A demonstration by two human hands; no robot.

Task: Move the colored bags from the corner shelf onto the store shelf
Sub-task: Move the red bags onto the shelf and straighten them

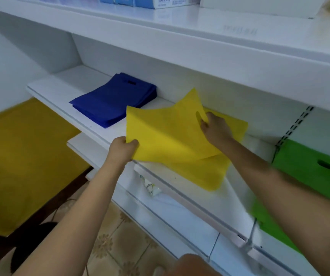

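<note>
Near: both forearms reach fwd over the shelf edge. Left hand [123, 149] pinches the front-left corner of the yellow bags [172, 140], thumb on top, fingers under. Right hand [215, 129] grips the far edge just beside the handle cut-out, fingers curled on the fabric. Two-corner hold probably keeps the limp sheets flat and squared while they go down; the upper sheet bows up at the back, so it is not yet settled.

Bags' posn: on the white shelf [64, 92], front corner overhanging the lip at lower right.

Mid: blue bags [111, 100] lie stacked flat on the same shelf, just left of the yellow, apart from it, so no obstruction on that side. Green bags [309, 162] sit to the right past the slotted upright [295, 126], partly hidden by the right forearm.

Far: boxes [156, 2] on the upper shelf; its overhang limits lift room.
</note>
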